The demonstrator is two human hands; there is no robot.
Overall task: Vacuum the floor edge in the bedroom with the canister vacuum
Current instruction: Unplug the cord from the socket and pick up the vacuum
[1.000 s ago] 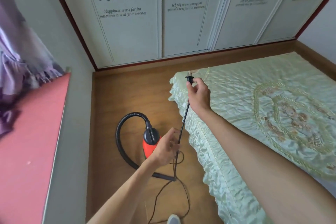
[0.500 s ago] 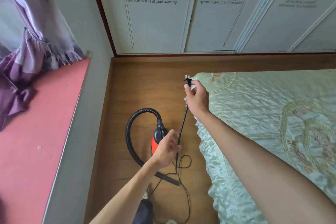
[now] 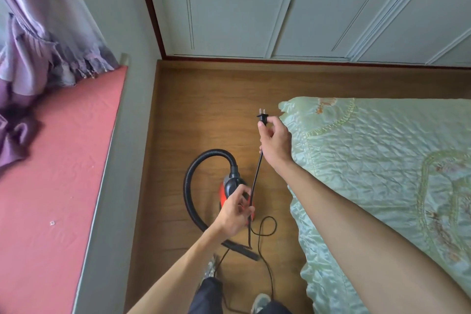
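Note:
A small red and black canister vacuum [image 3: 230, 187] stands on the wooden floor [image 3: 204, 109] between the window seat and the bed. Its ribbed black hose [image 3: 190, 186] loops to the left and ends in a flat nozzle [image 3: 240, 250] on the floor. My right hand [image 3: 275, 140] pinches the black plug [image 3: 262, 117] of the power cord, prongs pointing up. The cord [image 3: 256, 178] runs taut down to my left hand [image 3: 235, 209], whose fingers pinch it just above the vacuum. Slack cord loops on the floor below.
A bed with a pale green quilted cover [image 3: 382, 173] fills the right side. A red cushioned window seat [image 3: 51, 186] with a purple curtain [image 3: 33, 41] lies on the left. White wardrobe doors [image 3: 280, 7] close off the far floor edge. My feet [image 3: 260, 301] stand near the bottom.
The view has tilted down and shifted left, bringing my feet into sight. Both hands keep their grip on the cord and plug, held in much the same pose.

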